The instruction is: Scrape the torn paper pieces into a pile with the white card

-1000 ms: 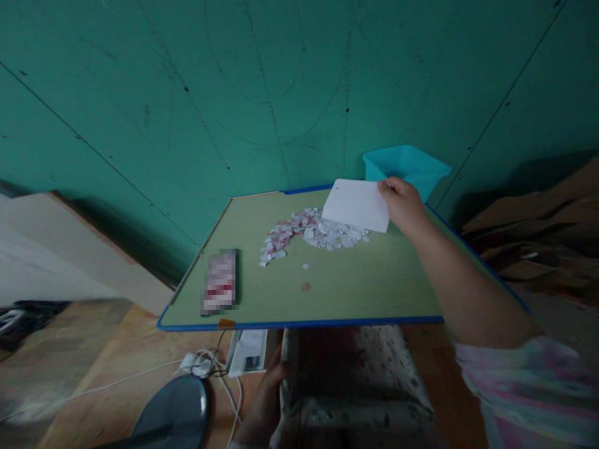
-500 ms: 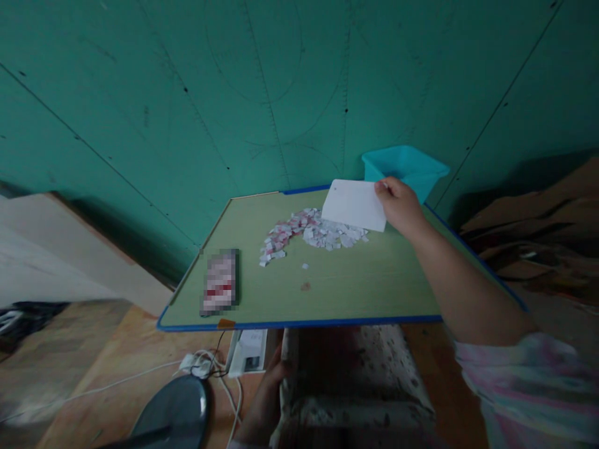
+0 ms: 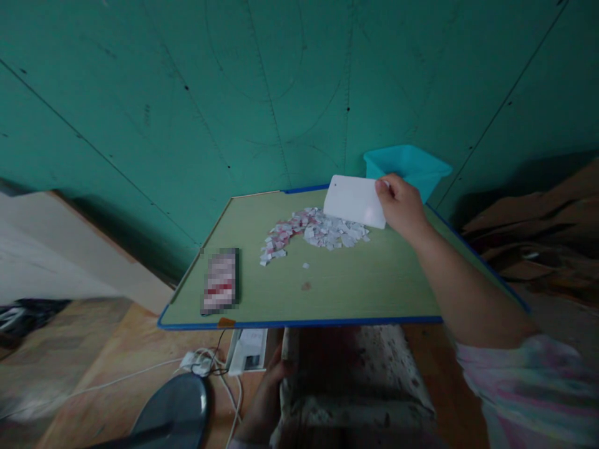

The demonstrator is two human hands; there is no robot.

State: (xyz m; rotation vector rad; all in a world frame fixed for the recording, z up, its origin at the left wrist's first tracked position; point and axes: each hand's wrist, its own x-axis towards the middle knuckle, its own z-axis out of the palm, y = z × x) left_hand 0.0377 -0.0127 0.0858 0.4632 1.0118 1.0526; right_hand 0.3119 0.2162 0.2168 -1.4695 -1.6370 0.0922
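Observation:
My right hand (image 3: 403, 207) grips a white flat card (image 3: 353, 201) by its right edge and holds it upright at the far side of a green table (image 3: 365, 284). The card's lower edge sits just behind a heap of several small white and pink paper bits (image 3: 312, 232). My left hand (image 3: 267, 393) is below the table's front edge, resting against a speckled cushion (image 3: 355, 386); whether it grips it I cannot tell.
A teal plastic bin (image 3: 407, 167) stands behind the table at the right, against the green wall. A blurred phone-like item (image 3: 219, 281) lies on the table's left side. Below are a white power strip (image 3: 248, 350), cables and a dark round object (image 3: 175, 411).
The right hand has tipped the card a little more upright and nudged it up and back from the heap. The left hand has stayed put.

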